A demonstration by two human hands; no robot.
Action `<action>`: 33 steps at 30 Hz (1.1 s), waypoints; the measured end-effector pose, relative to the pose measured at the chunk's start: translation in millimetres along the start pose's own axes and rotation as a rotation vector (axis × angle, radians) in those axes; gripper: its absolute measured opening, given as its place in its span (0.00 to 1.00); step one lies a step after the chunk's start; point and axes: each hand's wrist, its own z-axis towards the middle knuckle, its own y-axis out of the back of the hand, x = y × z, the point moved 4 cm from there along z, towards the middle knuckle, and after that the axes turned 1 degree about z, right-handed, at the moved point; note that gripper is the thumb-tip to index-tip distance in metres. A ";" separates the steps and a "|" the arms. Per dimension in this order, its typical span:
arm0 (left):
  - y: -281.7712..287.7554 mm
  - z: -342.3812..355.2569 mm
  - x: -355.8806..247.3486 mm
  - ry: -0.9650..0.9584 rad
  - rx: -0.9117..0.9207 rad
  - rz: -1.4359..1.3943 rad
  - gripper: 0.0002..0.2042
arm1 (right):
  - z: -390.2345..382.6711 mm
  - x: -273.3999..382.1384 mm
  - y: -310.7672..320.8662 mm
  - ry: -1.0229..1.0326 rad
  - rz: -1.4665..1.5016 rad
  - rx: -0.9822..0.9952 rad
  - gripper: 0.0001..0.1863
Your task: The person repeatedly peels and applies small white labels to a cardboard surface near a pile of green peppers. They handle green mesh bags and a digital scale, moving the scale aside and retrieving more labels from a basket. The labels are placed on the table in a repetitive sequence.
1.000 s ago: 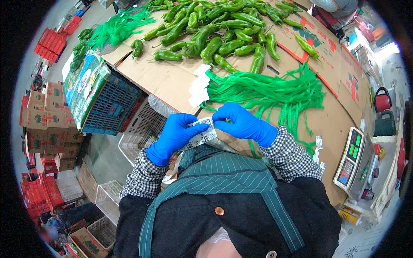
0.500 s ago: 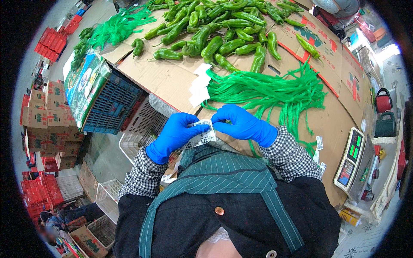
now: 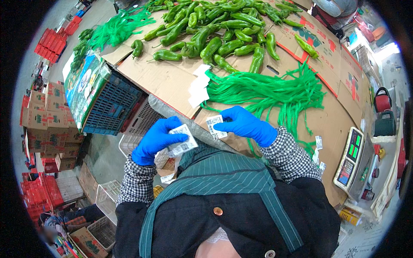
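Observation:
My left hand, in a blue glove, pinches a small stack of white printed labels just above my apron. Close by on the right, my right hand, gloved alike, grips a single white label between thumb and fingers. The two labels are apart, with a gap between the hands. Beyond the hands a bundle of green mesh net bags lies on the cardboard-covered table, white tags at its left end. A heap of green peppers lies farther back.
A digital scale stands at the table's right side, near loose labels. More green netting lies at the far left. Below the table's left edge are a blue crate, a white basket and stacked cartons.
My hands have moved apart, the left one to the left and slightly down. One label has come away in my right hand; the stack stays in my left.

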 end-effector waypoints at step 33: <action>-62.5 -19.1 15.2 -0.134 -0.111 0.077 0.09 | 58.4 -29.6 -18.1 0.208 -0.814 -0.558 0.11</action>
